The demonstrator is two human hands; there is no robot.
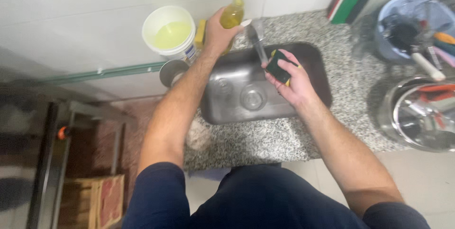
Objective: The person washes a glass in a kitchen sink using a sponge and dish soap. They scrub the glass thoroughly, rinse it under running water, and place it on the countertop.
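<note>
From the head camera, looking down, the left hand is wrapped around a bottle of yellow liquid. The fingers are closed on the lower part of the bottle. The bottle is at the far edge of the sink, close to the white tiled wall.

The right hand holds a sponge over the sink. The sponge is dark on top and yellow on its side. The fingers curl around it and pinch it. It is just right of the tap, which reaches out over the sink.

The sink is shiny metal, with a round drain in the middle. It is set in a speckled grey stone table.

To the far left of the bottle stands a white bucket with pale green liquid inside. Near it, lower down, is a round metal lid.

On the right side of the table is a big metal bowl. Farther back is a blue tub full of kitchen tools.

Down on the left, a wooden crate sits on the floor.
</note>
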